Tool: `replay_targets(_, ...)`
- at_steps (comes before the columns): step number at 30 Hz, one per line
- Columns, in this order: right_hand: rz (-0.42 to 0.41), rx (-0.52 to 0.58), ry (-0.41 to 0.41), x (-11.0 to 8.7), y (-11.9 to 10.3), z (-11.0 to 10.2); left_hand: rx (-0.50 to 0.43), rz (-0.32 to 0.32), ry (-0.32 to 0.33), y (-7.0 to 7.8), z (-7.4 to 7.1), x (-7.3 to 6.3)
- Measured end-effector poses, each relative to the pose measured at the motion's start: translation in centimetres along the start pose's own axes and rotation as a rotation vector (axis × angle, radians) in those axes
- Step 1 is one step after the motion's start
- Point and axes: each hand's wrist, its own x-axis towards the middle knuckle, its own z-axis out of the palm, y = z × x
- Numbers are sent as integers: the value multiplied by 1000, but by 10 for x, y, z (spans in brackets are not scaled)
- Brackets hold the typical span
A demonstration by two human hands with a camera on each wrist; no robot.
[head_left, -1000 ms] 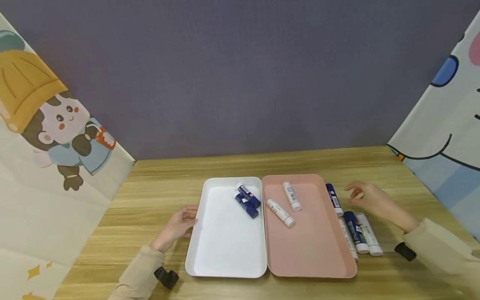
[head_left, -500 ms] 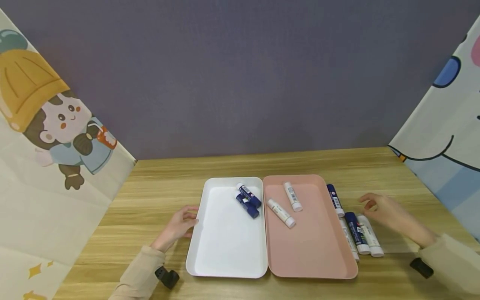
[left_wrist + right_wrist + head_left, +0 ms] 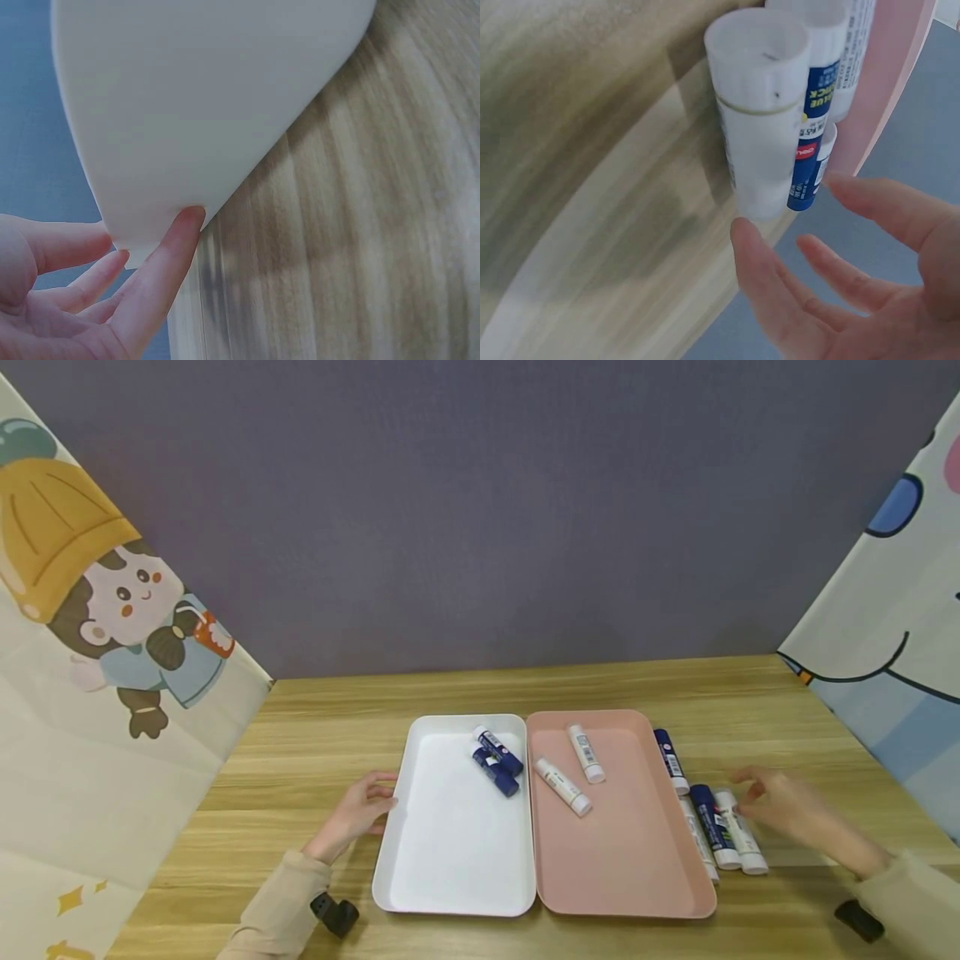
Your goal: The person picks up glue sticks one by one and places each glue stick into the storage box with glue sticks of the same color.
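My left hand (image 3: 356, 812) touches the left wall of the white tray (image 3: 457, 868). In the left wrist view its fingers (image 3: 166, 259) lie fairly straight against the tray's outer side. My right hand (image 3: 787, 806) is beside the top end of a white glue stick (image 3: 742, 833), right of the pink tray (image 3: 622, 868). Seen from the right wrist, its fingers are spread around that end of the white glue stick (image 3: 757, 112), gripping nothing. Against this stick lies a blue glue stick (image 3: 712, 825). Another white glue stick (image 3: 697, 839) and a blue one (image 3: 671, 762) lie along the pink tray.
Two blue glue sticks (image 3: 495, 770) lie in the upper right of the white tray. Two white glue sticks (image 3: 562, 787) lie in the pink tray. The trays stand side by side on the wooden table (image 3: 330, 727), with a dark grey wall (image 3: 480, 527) behind.
My right hand has moved right and toward me, from beside the far blue glue stick to the top end of the white one. The left hand stays in place.
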Motion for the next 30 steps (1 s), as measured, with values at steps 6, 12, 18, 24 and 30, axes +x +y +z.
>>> replay_targets(6,12,10,-4,-3,0,5,-5,3,-3,0,0,0)
replay_targets(12,32,28,-16,-5,0,11,6,0,4,0,0,0)
replay_targets(18,82,37,-58,-2,0,13,-1,-2,2,-1,0,0)
replay_targets(24,82,41,-64,-1,2,16,-12,1,-5,-1,0,0)
replay_targets(30,78,58,-76,-2,2,17,4,10,-8,-3,0,1)
